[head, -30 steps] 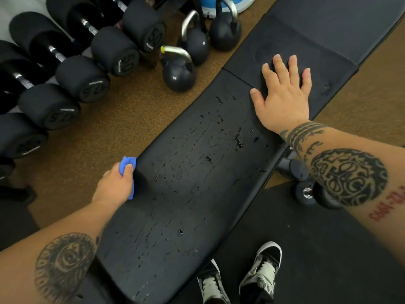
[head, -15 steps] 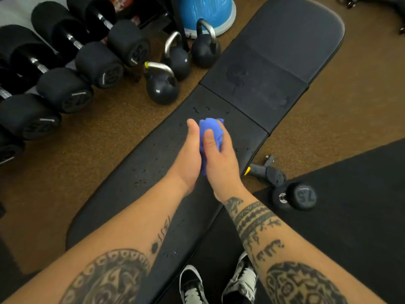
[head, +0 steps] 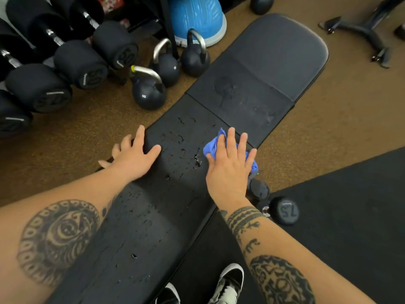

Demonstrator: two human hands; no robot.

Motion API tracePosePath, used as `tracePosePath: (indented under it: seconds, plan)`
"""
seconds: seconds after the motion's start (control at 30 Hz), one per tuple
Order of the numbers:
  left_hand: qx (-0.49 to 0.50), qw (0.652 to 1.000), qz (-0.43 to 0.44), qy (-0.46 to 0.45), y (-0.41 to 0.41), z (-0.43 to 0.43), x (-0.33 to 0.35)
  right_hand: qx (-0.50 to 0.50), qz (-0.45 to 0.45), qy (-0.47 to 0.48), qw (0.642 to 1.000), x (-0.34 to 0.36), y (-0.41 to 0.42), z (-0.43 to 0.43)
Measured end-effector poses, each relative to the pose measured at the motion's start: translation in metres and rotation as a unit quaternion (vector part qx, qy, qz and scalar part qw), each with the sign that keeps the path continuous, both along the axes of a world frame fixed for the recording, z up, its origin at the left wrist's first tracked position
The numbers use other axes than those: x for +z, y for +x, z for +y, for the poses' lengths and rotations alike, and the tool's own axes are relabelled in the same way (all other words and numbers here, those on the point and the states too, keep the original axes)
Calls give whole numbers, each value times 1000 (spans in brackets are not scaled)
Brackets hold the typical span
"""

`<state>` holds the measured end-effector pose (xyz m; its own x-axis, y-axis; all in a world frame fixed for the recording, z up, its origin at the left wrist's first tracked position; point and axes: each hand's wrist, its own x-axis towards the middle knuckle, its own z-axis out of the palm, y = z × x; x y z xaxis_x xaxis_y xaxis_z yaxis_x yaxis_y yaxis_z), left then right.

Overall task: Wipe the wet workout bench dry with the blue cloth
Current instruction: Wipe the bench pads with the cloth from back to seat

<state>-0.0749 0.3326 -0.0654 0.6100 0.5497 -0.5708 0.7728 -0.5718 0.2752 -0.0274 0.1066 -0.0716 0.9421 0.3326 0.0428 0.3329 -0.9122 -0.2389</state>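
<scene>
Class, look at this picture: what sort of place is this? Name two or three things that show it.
Most likely a gym or weight room: black dumbbells lie in a row, and kettlebells stand on the floor beside a padded workout bench.

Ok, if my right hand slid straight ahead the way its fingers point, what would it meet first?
Probably just more bench: the right hand, pressing the blue cloth, would slide onto the smudged far pad. Nothing visible stands on it.
</scene>
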Motion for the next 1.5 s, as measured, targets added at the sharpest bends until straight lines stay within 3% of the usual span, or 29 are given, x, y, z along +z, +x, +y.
tracePosePath:
  seconds: [0.33,0.43,0.6,0.67,0.73,0.87,1.0,1.1,1.23,1.4,1.5]
  plan:
    - [-4,999,-34,-15,-4,5,-16,34,-27,-33,999,5,69,85]
    - [-2,999,-41,-23,-5,7,-17,159,-30,-47,986,9,85,104]
    - [4,998,-57,-24,-5,6,-18,371,-5,-70,926,21,98,72]
    - [5,998,-52,-22,-5,5,-16,341,-18,-51,938,21,89,48]
    - [5,998,-51,-20,-5,5,-16,247,-27,-46,968,15,77,43]
    - [17,998,-59,-30,-4,4,-19,90,-20,-33,995,10,65,97]
    - [94,981,-118,-119,-6,7,-13,245,-17,-59,968,5,45,112]
    - [101,980,-125,-120,-6,5,-10,314,20,-62,947,5,8,68]
    - [111,981,-111,-115,-3,1,-8,217,2,-55,975,8,2,7]
    - [104,979,-119,-127,-6,1,-7,60,-12,-65,996,11,34,49]
    - [100,980,-106,-137,-8,2,-1,151,-19,-69,986,4,14,53]
